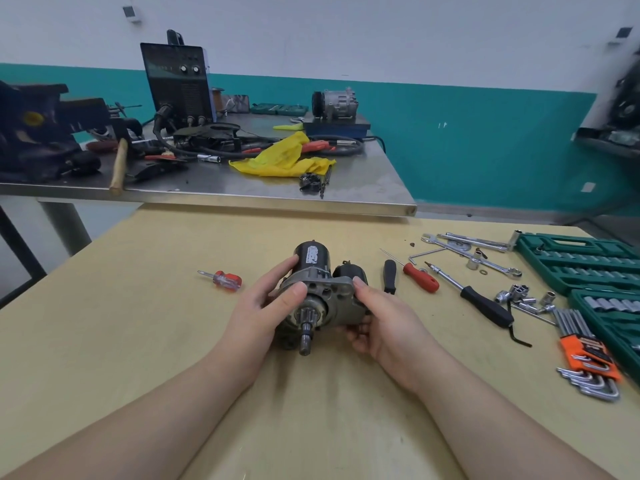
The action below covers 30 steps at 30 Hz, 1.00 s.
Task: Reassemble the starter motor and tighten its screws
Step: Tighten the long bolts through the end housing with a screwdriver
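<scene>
The starter motor [316, 282] lies on the wooden table [173, 341], its black cylindrical body pointing away and its grey nose housing and pinion shaft [306, 336] pointing toward me. My left hand [266, 306] grips the left side of the housing, thumb on its front face and fingers on the black body. My right hand [377, 317] holds the right side, thumb on the housing flange and fingers curled under it. The black solenoid [348, 273] sits beside the body on the right.
A small red screwdriver [221, 279] lies left of the motor. To the right lie a black-handled tool [389, 277], a red-handled screwdriver [420, 277], a ratchet driver [485, 304], wrenches [471, 252], loose sockets [519, 294], hex keys [585, 358] and green socket cases [581, 261]. A cluttered steel bench [242, 188] stands behind.
</scene>
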Each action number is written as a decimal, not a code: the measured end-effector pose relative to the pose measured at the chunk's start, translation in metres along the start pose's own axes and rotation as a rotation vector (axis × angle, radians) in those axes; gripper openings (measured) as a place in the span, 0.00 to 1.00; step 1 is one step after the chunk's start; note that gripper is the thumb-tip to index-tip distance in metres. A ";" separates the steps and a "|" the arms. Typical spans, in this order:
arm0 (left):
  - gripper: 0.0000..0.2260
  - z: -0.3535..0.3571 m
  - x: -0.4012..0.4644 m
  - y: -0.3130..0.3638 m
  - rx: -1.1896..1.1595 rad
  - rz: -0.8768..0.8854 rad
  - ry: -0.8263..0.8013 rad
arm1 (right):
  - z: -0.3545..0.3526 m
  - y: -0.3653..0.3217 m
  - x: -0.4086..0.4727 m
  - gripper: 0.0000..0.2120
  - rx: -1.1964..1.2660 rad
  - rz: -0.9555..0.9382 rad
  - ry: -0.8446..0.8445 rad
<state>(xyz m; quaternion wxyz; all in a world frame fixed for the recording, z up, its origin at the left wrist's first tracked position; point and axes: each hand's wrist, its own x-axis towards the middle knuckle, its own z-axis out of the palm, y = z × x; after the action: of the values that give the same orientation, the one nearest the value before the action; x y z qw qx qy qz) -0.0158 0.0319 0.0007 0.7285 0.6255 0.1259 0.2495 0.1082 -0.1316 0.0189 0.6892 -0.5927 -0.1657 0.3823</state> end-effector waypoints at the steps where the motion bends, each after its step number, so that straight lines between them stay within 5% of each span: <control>1: 0.32 0.000 0.000 0.000 0.015 0.000 0.000 | 0.000 0.000 0.000 0.18 -0.008 0.009 0.013; 30: 0.26 -0.002 0.007 -0.004 0.016 -0.034 0.080 | -0.013 0.006 0.006 0.23 -0.329 0.019 0.077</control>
<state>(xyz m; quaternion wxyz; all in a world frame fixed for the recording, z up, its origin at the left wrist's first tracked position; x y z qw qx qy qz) -0.0100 0.0364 -0.0027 0.7219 0.6188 0.1674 0.2607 0.1185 -0.1361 0.0091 0.5850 -0.7135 -0.1940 0.3333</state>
